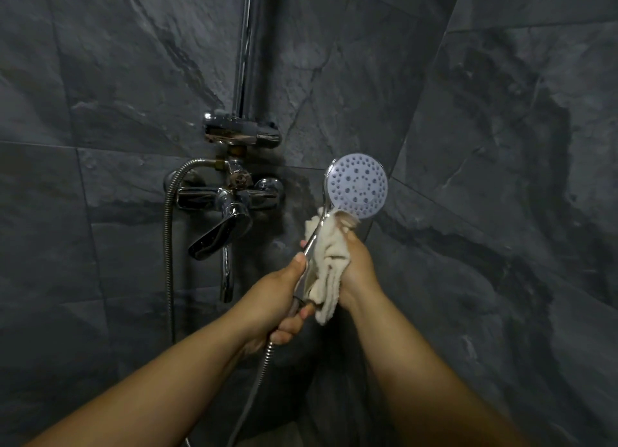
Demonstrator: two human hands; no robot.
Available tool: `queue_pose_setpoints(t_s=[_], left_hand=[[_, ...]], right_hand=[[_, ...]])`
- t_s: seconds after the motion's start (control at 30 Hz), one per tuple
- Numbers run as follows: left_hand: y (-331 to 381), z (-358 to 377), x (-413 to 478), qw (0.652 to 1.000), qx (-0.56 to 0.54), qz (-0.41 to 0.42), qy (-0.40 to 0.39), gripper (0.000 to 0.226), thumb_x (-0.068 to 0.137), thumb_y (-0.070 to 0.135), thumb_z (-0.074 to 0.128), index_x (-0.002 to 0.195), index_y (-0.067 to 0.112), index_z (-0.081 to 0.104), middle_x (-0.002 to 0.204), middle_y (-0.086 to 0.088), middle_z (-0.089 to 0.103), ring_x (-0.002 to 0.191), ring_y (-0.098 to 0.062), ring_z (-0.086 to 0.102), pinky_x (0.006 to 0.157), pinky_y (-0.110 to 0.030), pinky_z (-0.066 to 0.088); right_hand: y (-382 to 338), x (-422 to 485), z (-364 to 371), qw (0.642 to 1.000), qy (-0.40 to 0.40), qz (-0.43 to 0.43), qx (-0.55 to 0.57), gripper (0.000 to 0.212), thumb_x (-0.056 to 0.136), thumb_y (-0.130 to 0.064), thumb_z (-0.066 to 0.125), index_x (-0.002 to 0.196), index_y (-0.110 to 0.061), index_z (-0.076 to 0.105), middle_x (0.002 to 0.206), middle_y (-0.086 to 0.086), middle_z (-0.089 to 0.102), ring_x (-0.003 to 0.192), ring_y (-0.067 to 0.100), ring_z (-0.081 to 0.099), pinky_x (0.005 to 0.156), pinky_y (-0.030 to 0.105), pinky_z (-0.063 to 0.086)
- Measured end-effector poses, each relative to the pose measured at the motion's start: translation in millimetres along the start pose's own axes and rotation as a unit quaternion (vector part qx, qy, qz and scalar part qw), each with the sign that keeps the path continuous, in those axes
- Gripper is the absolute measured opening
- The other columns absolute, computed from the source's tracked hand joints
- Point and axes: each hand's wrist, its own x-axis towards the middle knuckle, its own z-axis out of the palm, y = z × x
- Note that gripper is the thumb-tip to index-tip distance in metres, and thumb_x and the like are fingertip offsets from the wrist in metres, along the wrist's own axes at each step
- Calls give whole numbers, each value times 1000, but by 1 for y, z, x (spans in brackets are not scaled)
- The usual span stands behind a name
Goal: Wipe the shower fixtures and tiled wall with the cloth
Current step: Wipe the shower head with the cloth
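A chrome hand shower with a round white spray face (358,185) is held up in front of the dark tiled wall (127,88). My left hand (277,304) grips the lower end of its handle, thumb along the chrome. My right hand (356,267) holds a crumpled cream cloth (329,262) wrapped against the handle just below the spray face. The cloth hangs down between both hands and hides part of the handle.
A chrome mixer tap with lever and spout (227,219) is fixed to the wall at the left of my hands. Above it rises a chrome riser pipe (245,55) with a bracket (240,132). A metal hose (169,232) loops down the wall.
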Motion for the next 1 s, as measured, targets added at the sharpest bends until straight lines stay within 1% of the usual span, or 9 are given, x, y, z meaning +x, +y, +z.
queue_pose_setpoints(t_s=[0.1,0.2,0.33,0.4,0.47,0.6,0.87,0.93,1.0], left_hand=[[0,-6,1,1000,12,3,27,61,95,55,27,68,5,50,48,-5,44,28,-8,25,32,-8,18],[-6,-12,-1,998,40,20,49,58,96,53,25,70,6,47,48,-4,42,28,-7,24,33,-8,19],[-11,-21,-2,996,28,14,88,47,97,51,28,100,7,44,60,-8,44,29,-7,25,34,-9,20],[-10,-19,-4,996,23,3,80,46,97,50,28,105,8,43,61,-8,43,30,-6,25,33,-8,20],[-10,-12,-7,998,18,-12,63,42,98,48,27,106,11,44,61,-8,43,30,-6,26,32,-8,20],[-8,3,-7,998,6,-17,62,35,100,41,22,95,17,47,59,-8,44,29,-7,28,31,-9,18],[-11,-15,-5,992,-95,12,86,57,96,45,18,70,7,52,52,-10,46,29,-8,26,32,-7,16],[-13,-19,-6,990,-123,26,64,57,95,43,18,67,6,50,54,-11,45,29,-8,26,32,-7,15],[-13,-20,-8,992,-124,19,28,50,92,40,20,68,6,48,57,-12,43,28,-9,24,32,-6,16]], right_hand=[[4,-5,7,999,-16,35,-8,23,97,-17,44,83,-10,61,74,3,64,69,10,61,81,25,46],[17,-14,-8,983,-51,15,-178,11,96,-19,50,93,-17,60,87,0,70,80,9,65,82,27,48],[14,-17,-28,957,136,-153,-205,33,91,-1,51,115,-23,51,114,0,62,97,6,59,87,18,47],[2,-16,-27,895,213,-289,-264,41,90,-1,52,128,-16,52,130,4,53,115,8,50,98,11,36],[-2,-10,-20,818,194,-399,-367,47,83,7,54,127,-10,57,138,14,45,126,15,40,105,8,26],[6,8,-4,702,32,-451,-550,40,80,-16,46,115,-13,66,137,12,50,133,36,35,112,55,22],[30,-17,0,754,-116,-440,-473,35,86,-15,46,114,-9,66,122,6,62,128,19,42,113,38,24],[38,-24,-4,744,-143,-474,-448,32,87,-8,48,113,-8,65,125,8,60,130,22,40,115,30,22],[32,-12,-11,729,-131,-491,-459,35,85,-3,46,114,-6,63,128,13,56,131,28,39,114,36,24]])
